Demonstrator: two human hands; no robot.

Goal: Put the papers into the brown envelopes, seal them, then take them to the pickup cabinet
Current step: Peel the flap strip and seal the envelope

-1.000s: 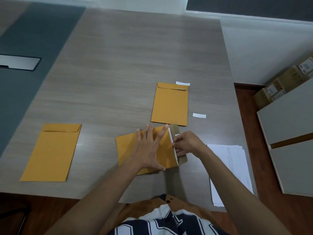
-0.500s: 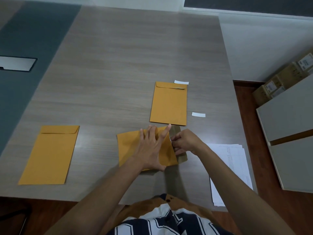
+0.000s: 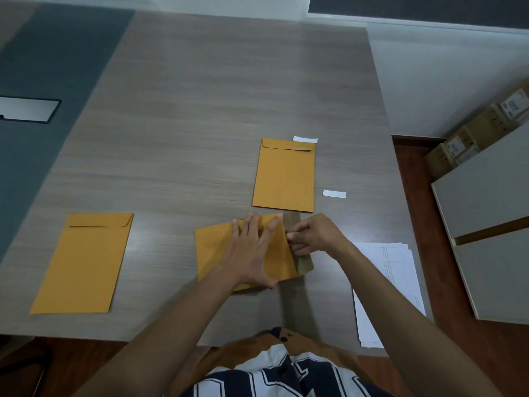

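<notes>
The white strip is gone from the flap [image 3: 296,224]; right hand [image 3: 310,234] pinches there, left hand [image 3: 252,250] presses the envelope [image 3: 211,250] flat.

The table [image 3: 200,110] looks like grey wood-grain laminate — smooth, with a soft sheen. Three envelopes are matt brown kraft paper: one at left [image 3: 83,265], one far [image 3: 283,176], one near [image 3: 217,253] whose open flap [image 3: 303,265] shows a duller grey-brown inner face. Two white strips [image 3: 334,193] look slick, like backing paper. The sheets [image 3: 392,270] at right are plain white printed paper — matt. Cardboard boxes [image 3: 472,133] sit far right on glossy red-brown wood flooring [image 3: 412,167].
</notes>
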